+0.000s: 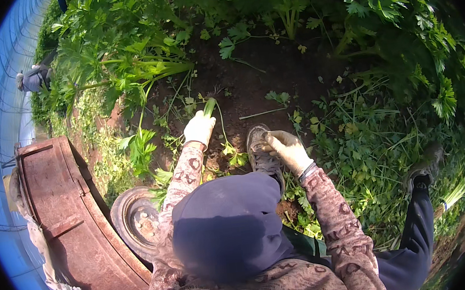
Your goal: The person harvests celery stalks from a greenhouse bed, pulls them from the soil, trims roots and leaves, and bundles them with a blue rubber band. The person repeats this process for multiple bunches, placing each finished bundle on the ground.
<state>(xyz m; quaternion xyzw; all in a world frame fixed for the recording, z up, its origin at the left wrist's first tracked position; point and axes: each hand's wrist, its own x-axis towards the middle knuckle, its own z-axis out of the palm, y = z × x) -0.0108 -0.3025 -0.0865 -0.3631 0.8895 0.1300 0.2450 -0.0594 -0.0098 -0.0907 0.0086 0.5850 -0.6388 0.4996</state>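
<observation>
A light glove covers my left hand [200, 128], which is closed around the base of a green celery plant [210, 107] low over the soil. Most of that plant's leaves are hidden or trail to the left. My right hand [286, 148], gloved too, is beside the toe of my shoe [264, 152]. Its thumb and fingers are bent towards each other; whether something small or a blade is between them cannot be told. Beyond my left hand, a leafy celery plant [166, 68] leans over to the left. A cut stalk [262, 113] lies on the bare soil.
A rusty metal cart [59, 195] with a wheel [142, 223] stands at my left. Dense standing celery [291, 9] grows ahead. Loose leaves [354, 146] cover the ground at right, near a bundle of stalks [453, 196]. Another person [35, 78] is bent over at far left.
</observation>
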